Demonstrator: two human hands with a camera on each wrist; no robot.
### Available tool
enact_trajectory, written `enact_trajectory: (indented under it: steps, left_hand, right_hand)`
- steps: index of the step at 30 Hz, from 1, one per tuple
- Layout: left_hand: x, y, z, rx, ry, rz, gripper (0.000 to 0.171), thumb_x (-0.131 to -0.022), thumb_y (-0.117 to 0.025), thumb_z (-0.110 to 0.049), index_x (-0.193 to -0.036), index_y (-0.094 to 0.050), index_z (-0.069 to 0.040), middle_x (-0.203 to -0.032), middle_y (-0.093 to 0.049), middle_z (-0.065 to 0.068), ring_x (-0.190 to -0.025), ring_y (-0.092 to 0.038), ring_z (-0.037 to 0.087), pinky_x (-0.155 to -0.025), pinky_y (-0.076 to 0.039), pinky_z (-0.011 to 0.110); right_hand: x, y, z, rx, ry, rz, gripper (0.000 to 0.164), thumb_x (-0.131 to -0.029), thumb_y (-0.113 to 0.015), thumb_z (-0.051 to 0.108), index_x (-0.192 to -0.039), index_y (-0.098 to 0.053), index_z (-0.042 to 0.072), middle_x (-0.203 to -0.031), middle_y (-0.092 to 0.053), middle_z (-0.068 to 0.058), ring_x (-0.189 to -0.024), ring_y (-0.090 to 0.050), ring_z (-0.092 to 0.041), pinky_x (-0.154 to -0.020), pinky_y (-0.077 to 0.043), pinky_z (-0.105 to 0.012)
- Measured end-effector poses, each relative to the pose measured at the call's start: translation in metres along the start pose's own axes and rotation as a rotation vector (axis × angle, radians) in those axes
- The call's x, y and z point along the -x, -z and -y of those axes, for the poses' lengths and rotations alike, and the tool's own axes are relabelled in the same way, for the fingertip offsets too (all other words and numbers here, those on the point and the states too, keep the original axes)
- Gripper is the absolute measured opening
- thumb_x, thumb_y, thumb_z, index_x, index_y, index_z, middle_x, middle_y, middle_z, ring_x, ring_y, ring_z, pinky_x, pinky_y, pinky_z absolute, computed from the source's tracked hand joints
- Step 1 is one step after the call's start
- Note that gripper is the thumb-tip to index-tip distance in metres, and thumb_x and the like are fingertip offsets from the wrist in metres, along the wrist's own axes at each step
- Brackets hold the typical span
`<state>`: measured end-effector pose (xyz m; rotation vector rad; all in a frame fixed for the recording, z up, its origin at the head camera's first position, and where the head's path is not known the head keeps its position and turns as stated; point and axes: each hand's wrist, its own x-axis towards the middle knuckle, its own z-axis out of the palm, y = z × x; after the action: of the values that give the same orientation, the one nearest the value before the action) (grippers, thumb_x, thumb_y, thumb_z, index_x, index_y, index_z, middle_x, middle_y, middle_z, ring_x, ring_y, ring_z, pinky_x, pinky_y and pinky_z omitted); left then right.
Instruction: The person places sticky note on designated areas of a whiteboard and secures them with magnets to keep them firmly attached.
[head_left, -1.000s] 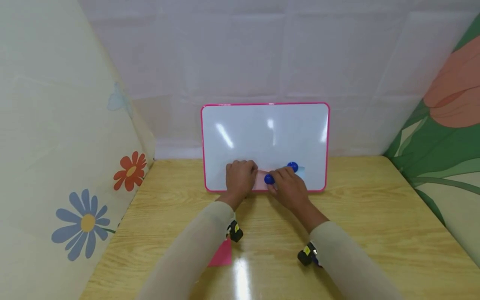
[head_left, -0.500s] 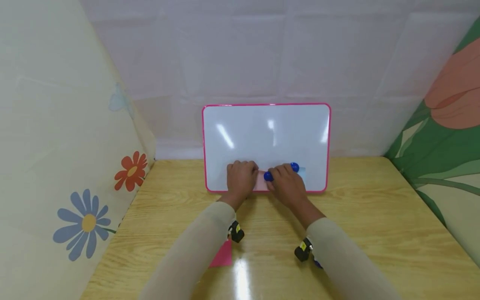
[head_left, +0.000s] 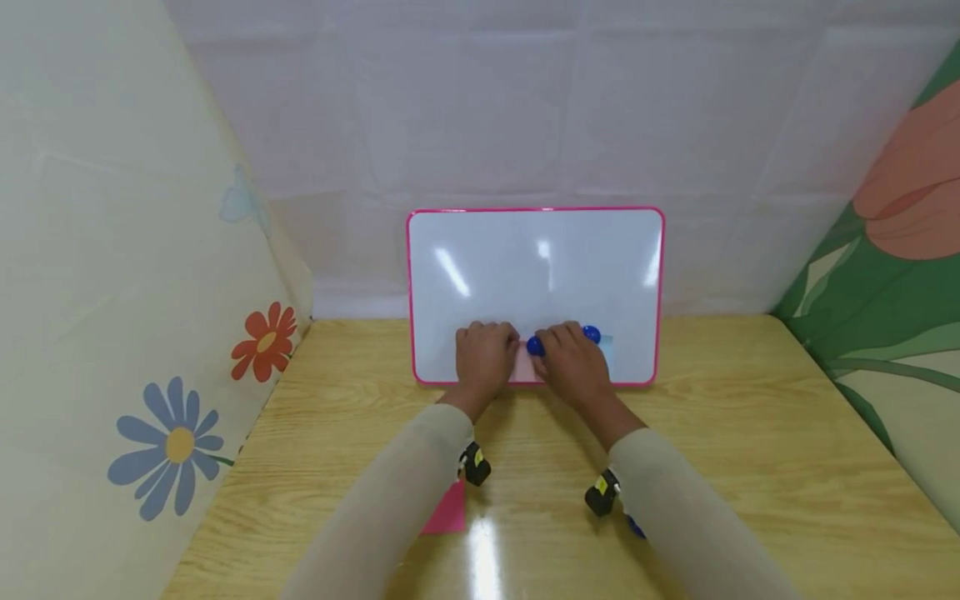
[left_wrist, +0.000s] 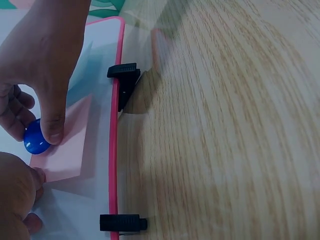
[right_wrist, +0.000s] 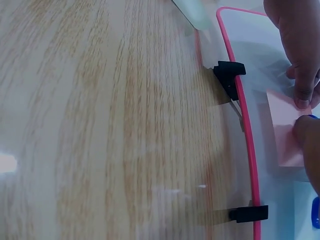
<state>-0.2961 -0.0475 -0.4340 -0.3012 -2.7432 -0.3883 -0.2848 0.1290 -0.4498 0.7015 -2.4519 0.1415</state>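
A person's right hand point(head_left: 573, 360) clamps a glossy blue round magnet point(left_wrist: 35, 138) between thumb and fingers near the upper edge of a pale pink paper sheet point(left_wrist: 70, 155) on a pink-framed whiteboard point(head_left: 495, 283). Just beside that grip, the left hand point(head_left: 484, 357) pinches the sheet's corner, apparently to steady it.

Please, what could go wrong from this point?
The pink paper might slip if the left hand lets go before the magnet in the right hand secures it. The right hand also sits close to the second magnet; a bump might loosen the blue paper there.
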Motion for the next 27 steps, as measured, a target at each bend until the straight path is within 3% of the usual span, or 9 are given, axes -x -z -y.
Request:
enact_trajectory:
  steps: [27]
  left_hand:
    - [-0.0025,-0.0050,0.0004,-0.014,0.008,-0.026,0.015,-0.099,-0.067,-0.036,-0.105,-0.075,-0.025,-0.098,-0.073,-0.007,-0.089,-0.059,0.021,-0.085,-0.040,0.041]
  right_hand:
    - [-0.0085,-0.0026,0.0014,0.009,-0.042,0.040,0.040,-0.097,-0.071,0.029,-0.126,-0.063,0.003,-0.119,-0.065,-0.012,-0.113,-0.055,-0.030,-0.086,-0.054,-0.038]
